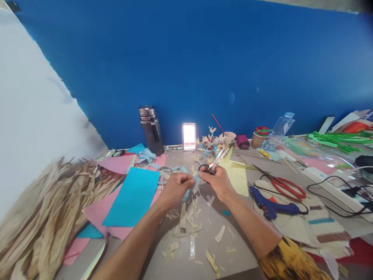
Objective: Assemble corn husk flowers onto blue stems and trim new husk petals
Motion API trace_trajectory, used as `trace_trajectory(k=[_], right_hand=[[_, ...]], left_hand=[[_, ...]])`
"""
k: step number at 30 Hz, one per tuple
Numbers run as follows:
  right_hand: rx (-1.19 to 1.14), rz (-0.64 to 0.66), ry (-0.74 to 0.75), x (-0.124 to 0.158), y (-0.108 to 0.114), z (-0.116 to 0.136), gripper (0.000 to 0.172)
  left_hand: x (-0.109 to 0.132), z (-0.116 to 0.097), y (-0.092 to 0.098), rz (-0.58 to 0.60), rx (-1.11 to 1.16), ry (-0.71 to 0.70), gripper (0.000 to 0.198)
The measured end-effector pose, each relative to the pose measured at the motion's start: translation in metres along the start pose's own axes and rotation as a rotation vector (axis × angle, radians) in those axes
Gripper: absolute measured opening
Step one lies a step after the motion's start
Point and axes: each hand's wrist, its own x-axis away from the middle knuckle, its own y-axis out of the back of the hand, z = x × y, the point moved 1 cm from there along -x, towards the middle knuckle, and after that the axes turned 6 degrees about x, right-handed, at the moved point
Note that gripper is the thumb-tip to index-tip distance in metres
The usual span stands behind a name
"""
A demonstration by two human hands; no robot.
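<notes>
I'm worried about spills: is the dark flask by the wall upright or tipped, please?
Upright: the flask stands on its base by the blue wall, its silver cap on top.

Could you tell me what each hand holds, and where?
Right hand grips scissors by the black handles; left hand pinches a blue paper strip partway along.

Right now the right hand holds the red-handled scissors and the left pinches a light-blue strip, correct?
No. The right hand holds black-handled scissors; the red-handled scissors lie on the table beside the glue gun. The left hand does pinch the light-blue strip. Head view.
</notes>
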Motion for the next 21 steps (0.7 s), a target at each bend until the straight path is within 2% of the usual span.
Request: trace_trajectory(k=[3,9,11,14,17,21], right_hand=[[0.013,-0.015,0.020,0.000,-0.002,-0.002,0.028],[-0.017,-0.053,-0.005,-0.002,-0.001,-0.009,0.029],[-0.066,-0.031,-0.031,-0.002,0.001,-0.007,0.033],[-0.238,0.156,-0.052,0.000,0.002,-0.001,0.041],[-0.397,0.370,-0.082,0.005,0.002,0.006,0.038],[-0.402,0.511,-0.077,0.007,0.005,0.007,0.039]], left_hand=[[-0.002,0.001,0.000,-0.001,0.038,0.034,0.031],[-0.004,0.005,0.002,-0.099,0.117,0.064,0.029],[-0.004,0.006,0.007,-0.153,0.190,0.089,0.030],[-0.007,0.007,0.016,-0.193,0.336,0.119,0.034],[-0.009,0.007,0.024,-0.211,0.437,0.097,0.038],[-0.010,0.004,0.031,-0.246,0.465,0.041,0.038]])
